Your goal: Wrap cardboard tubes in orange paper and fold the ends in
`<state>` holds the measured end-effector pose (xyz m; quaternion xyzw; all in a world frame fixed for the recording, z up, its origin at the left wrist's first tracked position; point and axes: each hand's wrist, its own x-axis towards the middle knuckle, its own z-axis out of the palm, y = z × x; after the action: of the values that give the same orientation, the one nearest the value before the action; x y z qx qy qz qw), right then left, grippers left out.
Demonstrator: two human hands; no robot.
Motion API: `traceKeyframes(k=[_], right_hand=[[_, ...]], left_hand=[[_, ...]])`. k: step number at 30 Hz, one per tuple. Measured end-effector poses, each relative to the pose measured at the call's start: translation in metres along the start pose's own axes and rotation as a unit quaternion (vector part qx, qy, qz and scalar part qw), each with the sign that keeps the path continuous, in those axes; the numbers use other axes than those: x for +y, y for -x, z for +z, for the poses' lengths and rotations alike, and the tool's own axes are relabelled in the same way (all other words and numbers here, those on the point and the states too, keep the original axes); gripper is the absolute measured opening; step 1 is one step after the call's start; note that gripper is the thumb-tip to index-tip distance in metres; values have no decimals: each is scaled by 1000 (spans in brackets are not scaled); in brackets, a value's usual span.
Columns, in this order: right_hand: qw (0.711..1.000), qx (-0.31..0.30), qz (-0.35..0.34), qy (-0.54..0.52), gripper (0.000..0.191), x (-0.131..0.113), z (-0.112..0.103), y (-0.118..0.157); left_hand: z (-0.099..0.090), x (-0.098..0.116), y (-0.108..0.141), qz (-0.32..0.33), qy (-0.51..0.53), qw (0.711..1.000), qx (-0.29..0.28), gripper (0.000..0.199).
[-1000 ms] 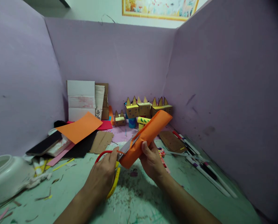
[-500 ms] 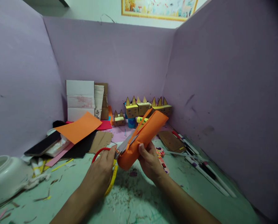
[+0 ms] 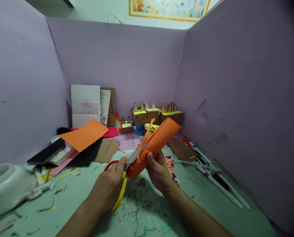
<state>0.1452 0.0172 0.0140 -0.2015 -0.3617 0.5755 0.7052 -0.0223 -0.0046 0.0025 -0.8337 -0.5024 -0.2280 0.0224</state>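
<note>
Red and yellow handled scissors (image 3: 122,190) are in my left hand (image 3: 108,184), whose fingers close around the handles. Their metal blades point up and to the right, along the near-left side of a rolled orange paper tube (image 3: 159,140). My right hand (image 3: 160,171) grips that tube from below and right, thumb on its front. A narrow strip of orange paper (image 3: 145,136) stands away from the tube beside the blades. The tube tilts, with its upper end to the right. Part of the blades is hidden behind the paper.
At left, an orange sheet (image 3: 86,134) lies over black paper, near a phone-like dark slab (image 3: 47,152) and a white pot (image 3: 7,187). Cardboard boxes with spikes (image 3: 140,117) stand at the back. Several markers (image 3: 219,186) lie right. Purple panels (image 3: 119,59) enclose the table.
My left hand and the scissors have shifted slightly right and the handles have drawn closer together. The cut strip leans further from the tube, which has moved a little right.
</note>
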Motion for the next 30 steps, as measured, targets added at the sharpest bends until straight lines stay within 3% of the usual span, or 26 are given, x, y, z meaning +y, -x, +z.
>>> traceKeyframes(k=[8, 12, 14, 16, 20, 25, 30], right_hand=[[1000, -5, 17, -24, 35, 0, 1, 1], [999, 5, 26, -43, 37, 0, -2, -2], [998, 9, 42, -48, 39, -1, -4, -5], [996, 4, 69, -53, 39, -4, -6, -9], [986, -30, 150, -65, 41, -9, -11, -11], [969, -69, 220, -90, 40, -11, -13, -9], [953, -97, 247, -145, 34, -11, -14, -7]], left_hand=[[-1, 5, 0, -3, 45, 999, 18, 51], [-13, 7, -3, -17, 112, 993, 9, 36], [-21, 3, -7, -65, 87, 994, 6, 25], [-30, -4, -11, -148, -12, 989, 1, 21], [-47, -32, -18, -296, -176, 936, -67, 30], [-45, -68, -17, -344, -166, 917, -113, 27], [-33, -81, -13, -369, -140, 911, -120, 29]])
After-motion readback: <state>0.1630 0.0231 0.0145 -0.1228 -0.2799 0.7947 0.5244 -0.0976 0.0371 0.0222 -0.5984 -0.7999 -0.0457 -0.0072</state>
